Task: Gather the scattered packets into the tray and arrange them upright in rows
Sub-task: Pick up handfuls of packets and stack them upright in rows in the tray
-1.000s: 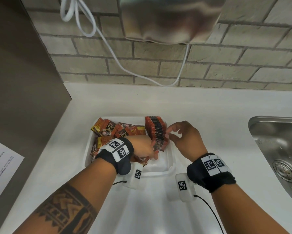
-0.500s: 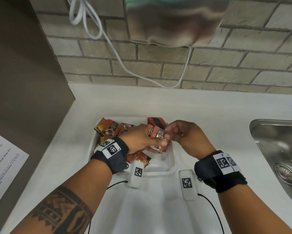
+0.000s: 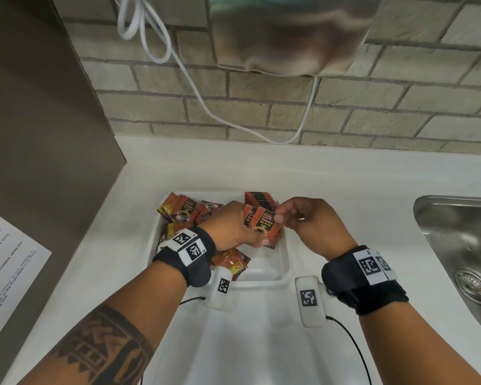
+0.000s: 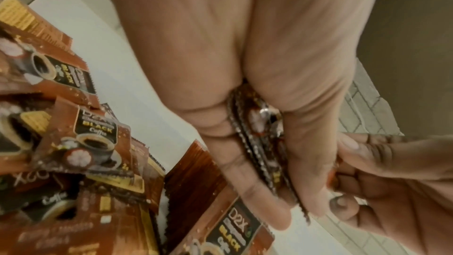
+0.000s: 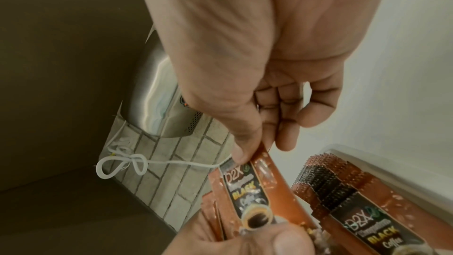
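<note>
A white tray (image 3: 285, 262) on the counter holds orange coffee packets. A row of upright packets (image 3: 261, 200) (image 5: 343, 185) stands along its right side. Loose packets (image 3: 181, 211) (image 4: 81, 143) lie heaped on its left. My left hand (image 3: 233, 226) (image 4: 257, 143) grips a small stack of packets (image 3: 264, 226) (image 4: 259, 143) above the tray. My right hand (image 3: 297, 218) (image 5: 257, 139) pinches the top corner of the front packet (image 5: 247, 187) of that stack between thumb and forefinger.
A steel sink (image 3: 461, 251) is set into the counter at the right. A brick wall with a metal dryer (image 3: 289, 34) and a hanging white cable (image 3: 194, 87) stands behind. A dark panel with a paper sheet (image 3: 6, 273) closes the left side.
My left hand rose from the tray bottom with a small stack of packets. My right hand left the upright row and took hold of the front packet's top corner.
</note>
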`<action>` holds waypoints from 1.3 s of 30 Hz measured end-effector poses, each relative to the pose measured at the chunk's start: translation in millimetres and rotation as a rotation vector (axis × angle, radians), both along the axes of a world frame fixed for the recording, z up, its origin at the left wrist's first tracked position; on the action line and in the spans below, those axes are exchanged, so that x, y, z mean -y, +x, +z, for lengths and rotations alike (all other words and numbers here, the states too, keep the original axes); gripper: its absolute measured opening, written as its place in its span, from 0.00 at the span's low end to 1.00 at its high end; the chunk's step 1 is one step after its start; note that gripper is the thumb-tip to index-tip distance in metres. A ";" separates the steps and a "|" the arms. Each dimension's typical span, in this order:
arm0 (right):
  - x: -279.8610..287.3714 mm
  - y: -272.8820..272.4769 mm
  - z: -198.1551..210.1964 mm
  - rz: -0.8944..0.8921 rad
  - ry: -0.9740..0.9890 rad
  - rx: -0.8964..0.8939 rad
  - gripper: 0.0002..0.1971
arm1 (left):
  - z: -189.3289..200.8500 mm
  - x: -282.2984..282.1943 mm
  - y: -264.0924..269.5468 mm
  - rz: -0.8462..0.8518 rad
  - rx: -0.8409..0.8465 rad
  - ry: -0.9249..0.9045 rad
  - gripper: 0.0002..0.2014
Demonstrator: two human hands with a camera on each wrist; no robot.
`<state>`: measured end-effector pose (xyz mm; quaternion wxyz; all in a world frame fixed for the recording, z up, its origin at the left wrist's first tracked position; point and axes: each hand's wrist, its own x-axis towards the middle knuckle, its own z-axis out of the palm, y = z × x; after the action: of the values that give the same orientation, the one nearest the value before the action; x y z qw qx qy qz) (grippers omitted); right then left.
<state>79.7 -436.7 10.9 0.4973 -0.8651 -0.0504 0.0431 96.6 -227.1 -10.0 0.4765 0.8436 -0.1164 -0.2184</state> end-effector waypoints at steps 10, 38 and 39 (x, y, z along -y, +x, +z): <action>5.8 -5.0 -13.9 -0.013 -0.295 -0.015 0.04 | 11.6 -14.6 10.6 -0.239 -0.217 0.592 0.27; -2.3 7.1 -52.3 -0.048 -0.317 0.005 0.09 | -17.7 40.3 13.9 -0.425 -0.310 0.652 0.27; -2.6 7.3 -52.7 -0.047 -0.318 0.006 0.09 | -18.0 39.8 13.9 -0.422 -0.312 0.651 0.28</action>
<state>87.0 -434.1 -41.8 0.3549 -0.9339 -0.0242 0.0362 110.5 -266.9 -28.0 0.1418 0.8647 -0.1381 -0.4616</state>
